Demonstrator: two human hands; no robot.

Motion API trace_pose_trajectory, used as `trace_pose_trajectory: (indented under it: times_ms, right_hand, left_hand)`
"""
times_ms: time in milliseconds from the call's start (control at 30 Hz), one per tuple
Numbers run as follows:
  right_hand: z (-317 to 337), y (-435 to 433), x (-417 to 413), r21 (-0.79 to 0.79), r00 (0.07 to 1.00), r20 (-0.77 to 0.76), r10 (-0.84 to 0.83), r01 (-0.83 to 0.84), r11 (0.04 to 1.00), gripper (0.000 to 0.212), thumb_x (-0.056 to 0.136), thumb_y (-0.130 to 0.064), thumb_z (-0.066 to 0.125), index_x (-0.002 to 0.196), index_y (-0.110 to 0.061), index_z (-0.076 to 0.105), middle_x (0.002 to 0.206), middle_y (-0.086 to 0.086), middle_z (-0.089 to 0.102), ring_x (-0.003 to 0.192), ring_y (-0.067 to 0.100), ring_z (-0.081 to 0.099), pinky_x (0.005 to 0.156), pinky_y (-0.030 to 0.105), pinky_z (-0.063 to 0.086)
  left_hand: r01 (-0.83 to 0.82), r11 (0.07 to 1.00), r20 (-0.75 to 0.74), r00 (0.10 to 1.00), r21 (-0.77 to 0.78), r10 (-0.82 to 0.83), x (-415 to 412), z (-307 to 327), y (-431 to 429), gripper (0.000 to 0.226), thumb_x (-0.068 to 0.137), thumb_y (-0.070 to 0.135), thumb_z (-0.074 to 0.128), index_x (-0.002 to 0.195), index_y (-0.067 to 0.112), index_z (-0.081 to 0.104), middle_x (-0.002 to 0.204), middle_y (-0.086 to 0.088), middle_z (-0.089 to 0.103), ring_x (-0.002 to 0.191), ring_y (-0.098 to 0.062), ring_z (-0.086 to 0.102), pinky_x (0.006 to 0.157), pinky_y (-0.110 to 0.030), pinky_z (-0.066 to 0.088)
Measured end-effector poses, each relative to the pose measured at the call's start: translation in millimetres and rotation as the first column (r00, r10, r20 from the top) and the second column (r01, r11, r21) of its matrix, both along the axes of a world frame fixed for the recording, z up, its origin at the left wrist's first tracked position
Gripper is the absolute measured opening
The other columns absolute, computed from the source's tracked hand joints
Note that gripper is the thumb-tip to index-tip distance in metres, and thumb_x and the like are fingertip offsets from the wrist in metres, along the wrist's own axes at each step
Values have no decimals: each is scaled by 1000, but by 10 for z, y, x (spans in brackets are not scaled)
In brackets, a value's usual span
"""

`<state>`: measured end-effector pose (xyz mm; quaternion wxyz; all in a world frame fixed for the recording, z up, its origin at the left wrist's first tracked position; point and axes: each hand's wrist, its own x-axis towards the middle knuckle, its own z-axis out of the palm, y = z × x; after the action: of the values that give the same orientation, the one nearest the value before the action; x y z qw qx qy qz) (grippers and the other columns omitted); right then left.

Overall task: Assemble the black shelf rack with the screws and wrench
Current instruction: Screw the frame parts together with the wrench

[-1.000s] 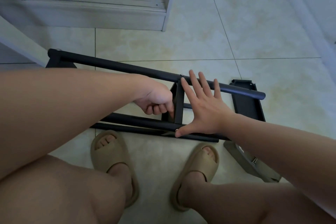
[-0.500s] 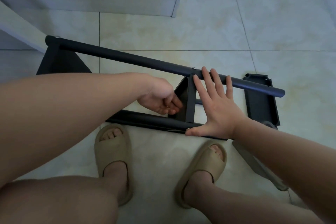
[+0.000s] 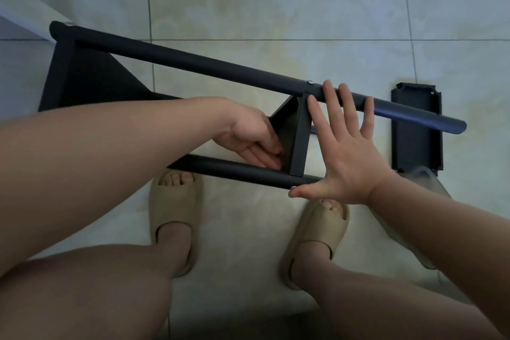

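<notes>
The tiled floor (image 3: pixel 276 8) fills my view, and the black shelf rack (image 3: pixel 82 77) lies on it on its side, with its long axis running from far left to near right. Its upper tube (image 3: pixel 207 66) slopes down to the right. The lower tube (image 3: pixel 234 170) lies nearer me, just beyond the slippers (image 3: pixel 174 201). A loose shelf panel (image 3: pixel 416 132) lies flat past the right end of the tubes, apart from the frame. A clear plastic piece (image 3: pixel 425 174) touches its near edge, and I cannot make out whether it holds anything.

The middle shelf panel (image 3: pixel 300 135) stands between the two tubes, and both hands meet at it. The right hand (image 3: pixel 345 152) is spread flat with its fingers straight. Its fingertips rest on the upper tube and its thumb lies at the lower tube's end. The left hand (image 3: pixel 248 138) reaches in from the left, fingers against the panel's face near the lower tube. I cannot tell if they pinch anything.

One screw (image 3: pixel 310 82) sits in the upper tube above the panel, another (image 3: pixel 293 188) beside the thumb. I judge the lower joint comes next, and the left hand is nearer to it.
</notes>
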<state>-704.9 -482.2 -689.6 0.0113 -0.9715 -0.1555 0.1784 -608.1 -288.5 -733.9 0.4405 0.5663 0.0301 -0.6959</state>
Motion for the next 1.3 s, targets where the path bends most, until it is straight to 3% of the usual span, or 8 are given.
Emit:
trace_pose_trajectory:
  times_ms: [133,333,667,867,1300]
  right_hand:
    - [-13,-3,-4,12,1000,-1,5,-5,1000,144,60,-106,31,163,-11,-1,169,17,-9,155,40,-12,118,70,-8]
    - [-22,-3,-5,26,1000,5,4,-4,1000,143,59,-105,35,162,-12,-1,169,17,-9,155,40,-11,118,69,-9]
    - [-12,3,-5,13,1000,-4,3,-3,1000,144,59,-104,38,163,-12,-2,169,18,-10,155,40,-13,117,71,-9]
    - [-11,-2,-1,14,1000,-1,5,-5,1000,143,60,-105,36,163,-11,-1,169,19,-9,155,41,-12,117,71,-8]
    - [-19,-10,-1,12,1000,1,4,-4,1000,143,60,-106,33,163,-12,-1,169,17,-10,155,41,-12,117,72,-8]
  left_hand:
    - [9,1000,23,1000,-17,-8,89,-14,-51,9,96,5,61,102,5,68,88,-8,78,79,-15,76,64,-23,59]
    - [55,997,52,997,-57,-52,97,-28,-128,12,93,-1,60,90,8,68,80,-5,76,75,-14,75,65,-24,60]
    - [233,972,125,965,-6,-231,38,21,-205,10,89,2,67,86,10,71,73,0,74,58,-5,63,60,-17,55]
    - [243,970,48,969,10,-243,89,44,-204,12,93,4,61,91,10,71,77,-2,74,61,-6,64,63,-20,54]
    - [348,934,95,930,78,-354,60,46,-236,5,90,15,69,86,18,71,77,4,72,66,-9,58,65,-22,44]
